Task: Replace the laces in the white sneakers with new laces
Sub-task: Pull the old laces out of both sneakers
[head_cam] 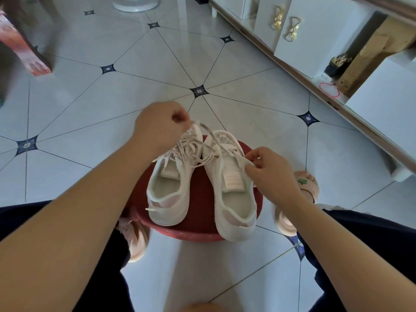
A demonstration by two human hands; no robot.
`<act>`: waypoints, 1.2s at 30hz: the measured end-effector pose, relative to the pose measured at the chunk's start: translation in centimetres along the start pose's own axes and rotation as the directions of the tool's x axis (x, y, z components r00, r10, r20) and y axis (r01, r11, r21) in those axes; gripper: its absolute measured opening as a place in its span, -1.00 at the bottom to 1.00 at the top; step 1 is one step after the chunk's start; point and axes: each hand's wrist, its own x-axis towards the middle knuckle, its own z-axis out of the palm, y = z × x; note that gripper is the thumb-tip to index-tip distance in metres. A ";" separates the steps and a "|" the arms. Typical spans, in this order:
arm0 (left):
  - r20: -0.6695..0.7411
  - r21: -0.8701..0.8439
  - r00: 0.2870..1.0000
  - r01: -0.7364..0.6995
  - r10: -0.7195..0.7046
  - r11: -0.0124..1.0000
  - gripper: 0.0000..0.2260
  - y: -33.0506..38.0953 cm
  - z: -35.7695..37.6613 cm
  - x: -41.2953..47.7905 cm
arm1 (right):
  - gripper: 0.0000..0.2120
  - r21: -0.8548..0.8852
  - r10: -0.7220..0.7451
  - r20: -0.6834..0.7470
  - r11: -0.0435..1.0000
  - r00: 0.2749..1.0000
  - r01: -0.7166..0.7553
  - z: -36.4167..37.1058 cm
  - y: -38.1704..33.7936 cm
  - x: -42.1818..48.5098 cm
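Note:
Two white sneakers stand side by side on a round red stool (198, 199), toes pointing away from me. The left sneaker (168, 185) has loose, tangled white laces (191, 147) across its front. My left hand (157, 129) is above its toe, fingers pinched on a lace end. The right sneaker (234, 190) has its tongue lying flat. My right hand (270, 172) is at that shoe's right side, pinching another lace end (245, 162). A patterned grey-white lace (209, 134) runs between the two shoes.
The stool stands on pale tiled floor (135, 86) between my knees. My feet in pink slippers (301, 188) flank it. A white cabinet with gold bow handles (292, 28) runs along the right. A pink box (20, 46) sits at the far left.

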 end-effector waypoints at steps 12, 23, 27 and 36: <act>0.241 0.458 0.913 -0.405 0.328 0.791 -0.73 3.4 8.5 -1.2 | -0.87 -0.014 -0.018 0.000 1.000 1.000 0.018 0.0 -0.2 -0.2; 0.040 -0.042 0.999 -0.015 0.017 0.999 -0.90 0.8 1.7 0.4 | -0.88 -0.003 0.006 0.019 1.000 1.000 -0.006 0.0 -0.3 -0.1; 0.212 0.356 0.975 -0.136 0.062 0.925 -0.88 0.9 3.4 -0.5 | -0.88 -0.024 -0.001 0.018 1.000 1.000 0.002 0.0 -0.3 0.0; 0.219 0.459 0.946 -0.316 0.239 0.830 -0.83 3.2 8.2 -0.9 | -0.88 -0.008 -0.020 0.000 1.000 1.000 0.020 0.2 -0.4 -0.1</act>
